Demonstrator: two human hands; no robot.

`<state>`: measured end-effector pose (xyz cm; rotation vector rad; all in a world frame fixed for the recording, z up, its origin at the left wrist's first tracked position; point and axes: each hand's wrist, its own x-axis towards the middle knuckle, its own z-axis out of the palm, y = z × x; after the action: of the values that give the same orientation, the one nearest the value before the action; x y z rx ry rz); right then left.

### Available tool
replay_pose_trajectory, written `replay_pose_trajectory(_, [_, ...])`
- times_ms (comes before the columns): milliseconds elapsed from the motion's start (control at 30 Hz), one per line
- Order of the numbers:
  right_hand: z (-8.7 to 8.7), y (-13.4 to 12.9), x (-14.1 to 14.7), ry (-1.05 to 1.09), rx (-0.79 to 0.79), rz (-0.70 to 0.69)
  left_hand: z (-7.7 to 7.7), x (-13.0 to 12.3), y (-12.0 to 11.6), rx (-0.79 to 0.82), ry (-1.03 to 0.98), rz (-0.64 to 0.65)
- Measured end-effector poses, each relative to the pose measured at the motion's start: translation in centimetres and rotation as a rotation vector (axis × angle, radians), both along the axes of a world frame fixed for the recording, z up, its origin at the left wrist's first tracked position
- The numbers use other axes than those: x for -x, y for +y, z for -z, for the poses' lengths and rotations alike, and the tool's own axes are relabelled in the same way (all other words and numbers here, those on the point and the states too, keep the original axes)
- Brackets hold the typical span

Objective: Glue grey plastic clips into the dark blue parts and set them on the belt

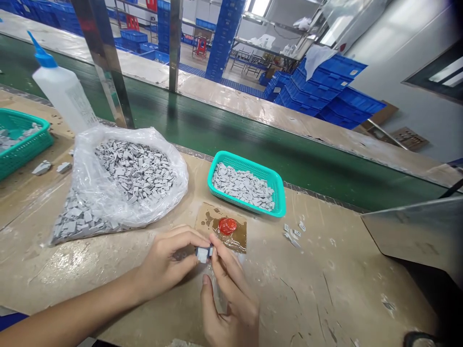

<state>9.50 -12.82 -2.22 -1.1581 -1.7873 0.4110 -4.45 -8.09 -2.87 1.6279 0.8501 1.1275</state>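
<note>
Between my hands is a small light-grey plastic part with dark blue on it (pixel 202 254). My left hand (pixel 168 255) pinches it between thumb and fingertips. From the other side, the fingertips of my right hand (pixel 231 294) close on its right end, while the right thumb stands apart lower down. Just beyond my hands lies a brown square pad (pixel 237 245), wet and shiny, with a glossy red blob (pixel 227 226) on it. Fingers cover part of the held piece, so its full shape is hidden.
A clear plastic bag (pixel 162 212) full of grey parts stands left. Behind the pad is a green basket (pixel 280 193) of similar parts. Several loose pieces (pixel 293 234) lie right. A white squeeze bottle (pixel 63 94) and another green basket (pixel 39 142) stand left, before a green conveyor belt (pixel 195 118).
</note>
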Motion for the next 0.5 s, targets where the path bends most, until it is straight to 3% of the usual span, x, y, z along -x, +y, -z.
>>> replay_pose_trajectory(167, [0.2, -0.4, 0.9, -0.026, 0.164, -0.045, -0.1, -0.8, 0.4, 0.524, -0.420, 0.091])
replay_pose_trajectory(233, [0.6, -0.8, 1.1, 0.023, 0.179, -0.045, -0.4, -0.8, 0.8, 0.659, -0.509, 0.092])
replay_pose_trajectory(400, [1.9, -1.8, -0.7, 0.150, 0.105, 0.090, -1.4, -0.1, 2.2, 0.705, -0.632, -0.017])
replay_pose_trajectory(500, [0.7, -0.5, -4.0, 0.037, 0.021, 0.179, -1.9, 0.5, 3.0, 0.625, -0.662, -0.152])
